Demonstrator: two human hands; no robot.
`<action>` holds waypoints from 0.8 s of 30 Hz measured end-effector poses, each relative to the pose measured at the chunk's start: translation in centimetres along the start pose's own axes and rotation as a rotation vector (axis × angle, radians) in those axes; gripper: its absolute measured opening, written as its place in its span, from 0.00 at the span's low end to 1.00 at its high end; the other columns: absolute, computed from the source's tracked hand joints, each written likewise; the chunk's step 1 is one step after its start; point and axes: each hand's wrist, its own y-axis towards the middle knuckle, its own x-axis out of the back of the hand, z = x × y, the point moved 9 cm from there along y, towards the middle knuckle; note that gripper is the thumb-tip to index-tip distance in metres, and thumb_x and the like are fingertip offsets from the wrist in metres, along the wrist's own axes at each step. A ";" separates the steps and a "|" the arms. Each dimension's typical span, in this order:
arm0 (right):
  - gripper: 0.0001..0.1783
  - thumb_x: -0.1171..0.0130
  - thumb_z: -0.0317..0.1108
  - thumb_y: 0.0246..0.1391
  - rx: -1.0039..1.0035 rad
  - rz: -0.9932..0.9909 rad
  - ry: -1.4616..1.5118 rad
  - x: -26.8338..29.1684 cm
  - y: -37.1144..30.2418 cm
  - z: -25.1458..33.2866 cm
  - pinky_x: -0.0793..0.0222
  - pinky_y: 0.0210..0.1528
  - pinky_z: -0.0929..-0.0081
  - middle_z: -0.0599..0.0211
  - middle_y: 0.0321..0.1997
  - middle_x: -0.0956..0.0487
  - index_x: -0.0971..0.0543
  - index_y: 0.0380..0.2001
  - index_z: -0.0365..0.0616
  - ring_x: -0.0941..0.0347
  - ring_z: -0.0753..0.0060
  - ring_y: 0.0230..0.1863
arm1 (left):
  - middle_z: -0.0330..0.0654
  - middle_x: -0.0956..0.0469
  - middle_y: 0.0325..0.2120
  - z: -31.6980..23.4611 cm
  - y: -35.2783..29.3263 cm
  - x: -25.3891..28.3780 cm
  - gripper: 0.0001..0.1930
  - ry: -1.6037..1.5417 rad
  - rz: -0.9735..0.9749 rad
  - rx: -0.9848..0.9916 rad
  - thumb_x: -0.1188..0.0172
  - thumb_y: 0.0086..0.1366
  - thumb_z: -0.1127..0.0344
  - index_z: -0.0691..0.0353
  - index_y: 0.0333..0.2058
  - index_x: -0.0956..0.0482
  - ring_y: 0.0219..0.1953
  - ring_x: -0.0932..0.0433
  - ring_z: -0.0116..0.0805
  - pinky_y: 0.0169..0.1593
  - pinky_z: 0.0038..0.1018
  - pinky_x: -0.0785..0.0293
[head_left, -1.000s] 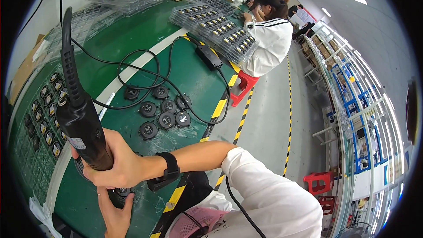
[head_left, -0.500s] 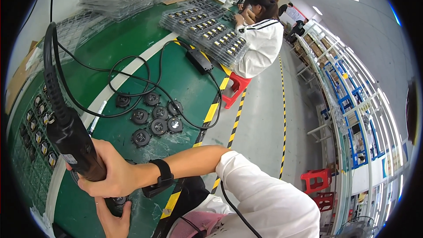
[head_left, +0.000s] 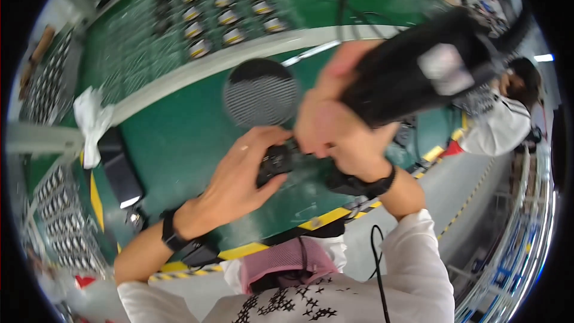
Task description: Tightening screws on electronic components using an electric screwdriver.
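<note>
My left hand (head_left: pixel 233 176) is closed around the edge of a round black part (head_left: pixel 275 161), its thumb and fingers on either side. Close to that part, my right hand (head_left: pixel 344 116) grips a thick black corded cylindrical hand tool (head_left: pixel 412 66), tilted up to the right with a pale label on it. Motion blurs the right hand and the tool; the tool's working end is hidden. Just beyond my hands lies a round grey ribbed disc (head_left: pixel 261 98) with a dark far edge.
A clear tray (head_left: pixel 143 60) with rows of small parts lies beyond a pale rail (head_left: pixel 179 87). At the left are a black box (head_left: pixel 119 167) and a white plastic bag (head_left: pixel 89 125). Round black parts (head_left: pixel 406 131) lie at the right, where a co-worker (head_left: pixel 502 113) sits.
The view has swung left, so both forearms and the ribbed disc now show more fully. The tool, upright at the left before, now leans to the right across the right hand.
</note>
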 end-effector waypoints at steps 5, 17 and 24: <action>0.23 0.47 0.20 0.54 -0.132 0.078 0.038 -1.2 0.2 -0.8 0.37 0.15 0.70 0.68 0.18 0.35 0.39 0.53 0.39 0.41 0.73 0.10 | 0.50 0.26 0.53 0.4 -0.1 0.0 0.31 -0.145 -0.024 0.003 0.31 0.56 0.75 0.63 0.58 0.32 0.56 0.26 0.56 0.60 0.43 0.28; 0.23 0.48 0.21 0.56 -0.120 0.157 -0.116 -1.8 -0.3 -1.2 0.36 0.15 0.69 0.69 0.18 0.35 0.40 0.54 0.42 0.41 0.74 0.10 | 0.46 0.22 0.50 -0.1 -0.3 0.5 0.28 -0.097 -0.043 -0.022 0.31 0.56 0.76 0.62 0.55 0.31 0.54 0.25 0.51 0.58 0.43 0.28; 0.23 0.47 0.22 0.56 -0.097 0.166 -0.166 -1.7 -0.4 -1.1 0.35 0.15 0.69 0.69 0.18 0.35 0.40 0.53 0.43 0.40 0.74 0.11 | 0.46 0.22 0.50 -0.3 -0.3 0.2 0.26 -0.077 -0.064 -0.074 0.31 0.55 0.76 0.62 0.53 0.30 0.54 0.24 0.52 0.58 0.43 0.27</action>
